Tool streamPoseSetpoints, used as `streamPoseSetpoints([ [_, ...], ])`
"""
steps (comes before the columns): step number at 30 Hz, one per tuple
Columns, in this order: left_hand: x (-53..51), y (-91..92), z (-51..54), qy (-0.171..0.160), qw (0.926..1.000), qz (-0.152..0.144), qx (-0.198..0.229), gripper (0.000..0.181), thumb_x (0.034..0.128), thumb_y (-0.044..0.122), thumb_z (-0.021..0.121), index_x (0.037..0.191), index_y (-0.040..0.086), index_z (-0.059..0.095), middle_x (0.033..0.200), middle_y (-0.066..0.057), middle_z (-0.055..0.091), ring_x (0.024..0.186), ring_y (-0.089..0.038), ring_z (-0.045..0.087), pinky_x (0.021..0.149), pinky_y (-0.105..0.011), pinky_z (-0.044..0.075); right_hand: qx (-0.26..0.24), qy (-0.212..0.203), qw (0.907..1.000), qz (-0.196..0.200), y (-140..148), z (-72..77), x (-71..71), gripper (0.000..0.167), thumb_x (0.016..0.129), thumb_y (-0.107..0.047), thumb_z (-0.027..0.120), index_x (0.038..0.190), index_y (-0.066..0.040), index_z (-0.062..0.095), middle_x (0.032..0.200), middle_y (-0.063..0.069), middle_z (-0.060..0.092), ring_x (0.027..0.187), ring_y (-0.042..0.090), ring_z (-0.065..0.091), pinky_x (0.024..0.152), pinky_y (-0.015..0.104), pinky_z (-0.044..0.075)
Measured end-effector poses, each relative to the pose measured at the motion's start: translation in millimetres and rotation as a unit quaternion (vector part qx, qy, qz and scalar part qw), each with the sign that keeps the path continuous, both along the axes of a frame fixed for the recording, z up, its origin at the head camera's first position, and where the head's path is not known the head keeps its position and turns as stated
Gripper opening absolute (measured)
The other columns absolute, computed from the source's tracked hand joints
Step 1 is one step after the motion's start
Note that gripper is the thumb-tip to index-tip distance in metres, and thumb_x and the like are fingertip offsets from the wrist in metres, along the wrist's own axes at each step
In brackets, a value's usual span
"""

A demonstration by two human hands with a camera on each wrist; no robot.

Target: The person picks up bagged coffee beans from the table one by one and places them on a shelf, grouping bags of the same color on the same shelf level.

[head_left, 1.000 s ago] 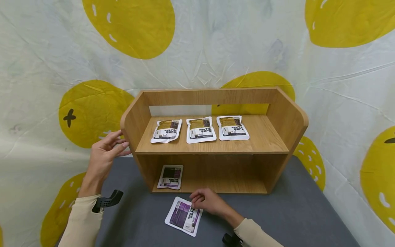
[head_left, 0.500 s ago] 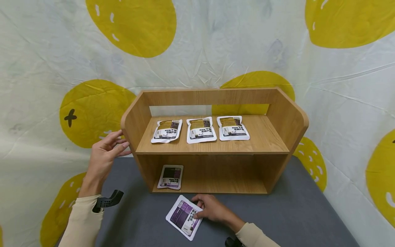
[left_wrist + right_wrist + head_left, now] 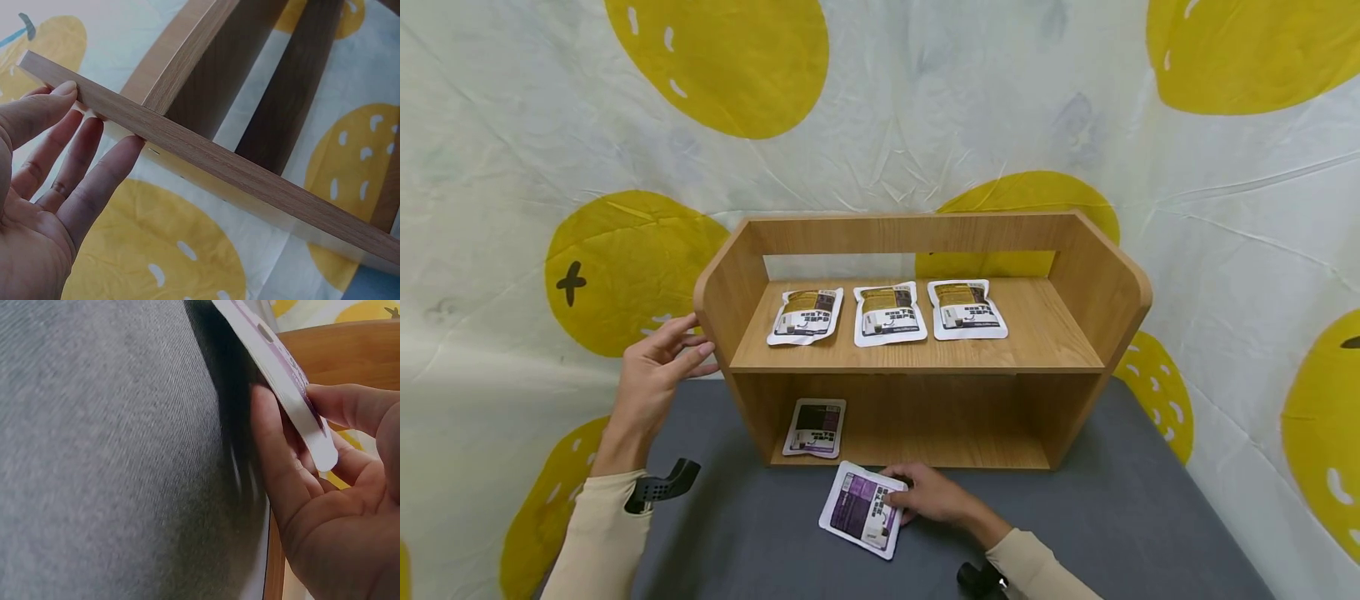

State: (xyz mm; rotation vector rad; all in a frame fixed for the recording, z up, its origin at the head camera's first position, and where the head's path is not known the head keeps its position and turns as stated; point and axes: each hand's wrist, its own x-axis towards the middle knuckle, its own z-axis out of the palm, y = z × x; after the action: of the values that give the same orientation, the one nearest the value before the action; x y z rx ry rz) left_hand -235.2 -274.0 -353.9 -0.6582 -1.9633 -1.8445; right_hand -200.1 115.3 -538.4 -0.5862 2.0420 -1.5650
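Observation:
My right hand (image 3: 934, 497) pinches the right edge of a white pouch with a purple label (image 3: 866, 510), thumb on its printed face and fingers beneath. In the right wrist view the pouch (image 3: 281, 381) is tilted and raised off the grey surface. My left hand (image 3: 658, 371) rests against the left side panel of a two-tier wooden shelf (image 3: 917, 360). In the left wrist view, fairly straight fingers (image 3: 103, 181) touch that panel's edge and outer face. On the lower tier, at left, lies a pouch with a dark and purple label (image 3: 815, 428).
On the upper tier lie three white pouches with yellow-brown labels: a left one (image 3: 806, 317), a middle one (image 3: 889, 314) and a right one (image 3: 966, 309). A grey tabletop (image 3: 1120, 517) lies under the shelf. Behind hangs a white curtain (image 3: 880, 100) with yellow lemons.
My right hand has taken hold of the purple pouch and shifted it right and slightly up in the head view, toward the shelf. The left hand stays on the panel.

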Motion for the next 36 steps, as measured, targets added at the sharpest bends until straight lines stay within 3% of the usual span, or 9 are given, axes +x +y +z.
streamPoseSetpoints([
  [10, -0.2, -0.5, 0.4, 0.002, 1.0, -0.005, -0.002, 0.048, 0.0957, -0.009, 0.062, 0.143, -0.004, 0.055, 0.128, -0.005, 0.062, 0.102, -0.012, 0.069, 0.073, -0.035, 0.064, 0.016, 0.009, 0.9996, -0.021, 6, -0.3, 4.1, 0.016, 0.091, -0.001, 0.071, 0.105, 0.004, 0.068, 0.088, 0.013, 0.075, 0.069, 0.013, 0.066, 0.054, 0.024, 0.055],
  [14, 0.6, -0.3, -0.1, 0.002, 1.0, -0.003, -0.004, 0.048, 0.0957, -0.009, 0.062, 0.143, -0.004, 0.055, 0.129, -0.005, 0.062, 0.102, -0.011, 0.069, 0.073, -0.034, 0.064, 0.003, -0.006, 0.9995, -0.032, 9, -0.3, 7.5, 0.021, 0.089, -0.002, 0.075, 0.106, 0.005, 0.065, 0.086, 0.012, 0.075, 0.068, 0.012, 0.067, 0.055, 0.024, 0.058],
  [18, 1.1, -1.1, -1.0, 0.004, 1.0, -0.004, -0.002, 0.048, 0.0955, -0.01, 0.062, 0.143, -0.005, 0.055, 0.128, -0.005, 0.062, 0.103, -0.012, 0.069, 0.073, -0.034, 0.064, -0.031, -0.025, 0.9987, -0.032, 12, -1.7, 11.5, 0.039, 0.09, 0.0, 0.074, 0.124, 0.008, 0.058, 0.09, 0.013, 0.07, 0.072, 0.016, 0.069, 0.06, 0.03, 0.064],
  [20, 1.0, -1.6, -1.2, 0.004, 1.0, -0.006, 0.0, 0.048, 0.0954, -0.01, 0.062, 0.142, -0.005, 0.055, 0.128, -0.006, 0.062, 0.103, -0.012, 0.069, 0.073, -0.034, 0.064, -0.042, -0.027, 0.9983, -0.03, 13, -2.1, 13.0, 0.038, 0.092, 0.001, 0.072, 0.127, 0.008, 0.06, 0.097, 0.014, 0.068, 0.078, 0.018, 0.068, 0.064, 0.032, 0.065],
  [24, 0.8, -2.2, -1.0, 0.002, 1.0, -0.004, 0.0, 0.048, 0.0952, -0.01, 0.062, 0.142, -0.005, 0.055, 0.128, -0.006, 0.061, 0.104, -0.012, 0.069, 0.073, -0.035, 0.064, -0.03, -0.019, 0.9987, -0.038, 16, -0.8, 14.4, 0.018, 0.093, -0.003, 0.071, 0.11, 0.003, 0.072, 0.103, 0.011, 0.068, 0.082, 0.016, 0.066, 0.067, 0.031, 0.065],
  [27, 1.1, -1.9, -0.6, 0.0, 1.0, -0.003, 0.0, 0.048, 0.0952, -0.01, 0.063, 0.142, -0.005, 0.055, 0.128, -0.006, 0.061, 0.103, -0.012, 0.069, 0.073, -0.035, 0.064, -0.007, 0.003, 0.9987, -0.051, 19, 1.8, 15.4, 0.01, 0.09, -0.008, 0.077, 0.097, -0.001, 0.077, 0.096, 0.01, 0.073, 0.077, 0.013, 0.065, 0.063, 0.025, 0.061],
  [31, 1.8, -1.0, -0.1, -0.004, 1.0, 0.0, -0.002, 0.048, 0.0952, -0.009, 0.063, 0.142, -0.004, 0.055, 0.127, -0.006, 0.06, 0.102, -0.012, 0.069, 0.073, -0.035, 0.064, -0.008, 0.021, 0.9977, -0.064, 23, 4.0, 16.7, 0.014, 0.088, -0.009, 0.079, 0.096, 0.002, 0.078, 0.093, 0.013, 0.076, 0.075, 0.009, 0.065, 0.062, 0.019, 0.057],
  [36, 1.6, 0.1, 1.2, -0.004, 1.0, 0.005, -0.004, 0.048, 0.0952, -0.008, 0.064, 0.142, -0.004, 0.056, 0.127, -0.006, 0.06, 0.102, -0.012, 0.068, 0.073, -0.035, 0.064, -0.039, -0.001, 0.9954, -0.088, 27, 1.8, 18.0, 0.02, 0.089, -0.005, 0.077, 0.102, 0.009, 0.074, 0.09, 0.014, 0.073, 0.075, 0.01, 0.067, 0.065, 0.02, 0.061],
])
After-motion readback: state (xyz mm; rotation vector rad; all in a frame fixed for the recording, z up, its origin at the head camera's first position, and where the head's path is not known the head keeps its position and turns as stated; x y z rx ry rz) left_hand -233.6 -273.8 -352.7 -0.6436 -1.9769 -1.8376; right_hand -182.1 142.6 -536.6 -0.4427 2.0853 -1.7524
